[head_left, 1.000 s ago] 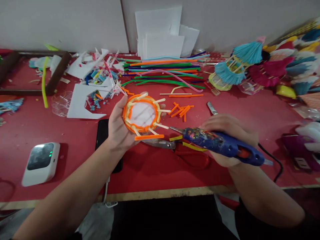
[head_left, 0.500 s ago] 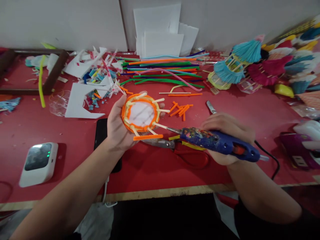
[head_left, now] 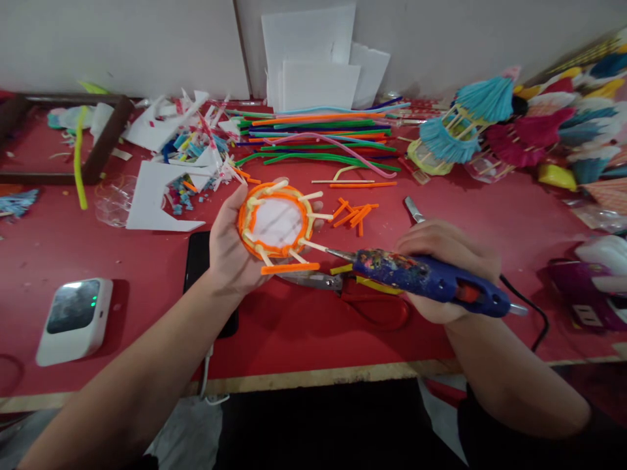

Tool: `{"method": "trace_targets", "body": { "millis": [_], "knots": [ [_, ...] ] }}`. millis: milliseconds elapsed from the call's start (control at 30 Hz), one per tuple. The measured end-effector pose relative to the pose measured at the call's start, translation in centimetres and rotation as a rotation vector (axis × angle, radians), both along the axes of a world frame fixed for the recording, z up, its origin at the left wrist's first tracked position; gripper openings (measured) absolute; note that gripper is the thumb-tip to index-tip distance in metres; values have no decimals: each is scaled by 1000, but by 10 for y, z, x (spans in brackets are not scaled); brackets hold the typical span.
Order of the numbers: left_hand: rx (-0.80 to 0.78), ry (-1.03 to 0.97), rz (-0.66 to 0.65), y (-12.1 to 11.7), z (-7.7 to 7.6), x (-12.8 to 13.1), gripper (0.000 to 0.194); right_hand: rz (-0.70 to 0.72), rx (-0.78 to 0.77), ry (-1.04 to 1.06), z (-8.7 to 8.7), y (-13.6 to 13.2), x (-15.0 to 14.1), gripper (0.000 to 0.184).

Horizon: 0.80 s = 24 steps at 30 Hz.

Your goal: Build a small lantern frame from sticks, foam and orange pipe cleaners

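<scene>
Cupped in left hand [head_left: 228,251], above red tabletop [head_left: 294,352]: round white-centred piece with orange-and-cream fuzzy rim [head_left: 279,223]; fingers curled beneath, tips just showing past right edge, thumb along upper left — grip closed about the edge; short cream sticks [head_left: 321,216] jutting from rim; straight orange fuzzy bar [head_left: 290,268] across the ends of two, near side.

Wrapped firmly in right hand [head_left: 443,243]: colour-smudged blue plastic glue gun [head_left: 421,277]; part of the grip hidden behind the gun body, cannot tell whether trigger pressed; slim metal nozzle [head_left: 340,253] pointing left, at tip of one cream stick — apparently touching.

Just right of the piece, loose heap of short orange fuzzy cuttings [head_left: 360,215]; below, red-handled scissors with metal blades [head_left: 318,282], beside yellow strips [head_left: 377,285]; partly hidden by left forearm, flat black phone [head_left: 196,258]; farther left, white boxy device with dark screen [head_left: 73,320], green lights lit; beyond, long multicoloured fuzzy stems [head_left: 318,137] in rows; behind those, flat white sheets [head_left: 321,85] leaning on grey wall [head_left: 147,46]; at upper right, blue pleated ornament [head_left: 484,101].
</scene>
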<state>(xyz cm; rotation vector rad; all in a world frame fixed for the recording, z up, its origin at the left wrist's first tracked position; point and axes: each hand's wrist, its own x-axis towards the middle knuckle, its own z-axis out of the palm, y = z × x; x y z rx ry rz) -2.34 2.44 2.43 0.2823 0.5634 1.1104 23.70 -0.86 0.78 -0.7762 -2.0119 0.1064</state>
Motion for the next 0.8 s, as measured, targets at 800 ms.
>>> {"method": "trace_targets", "body": {
  "millis": [800],
  "knots": [
    [2, 71, -12, -1, 3, -2, 47, -80, 7, 96, -6, -1, 4, 11]
  ]
}}
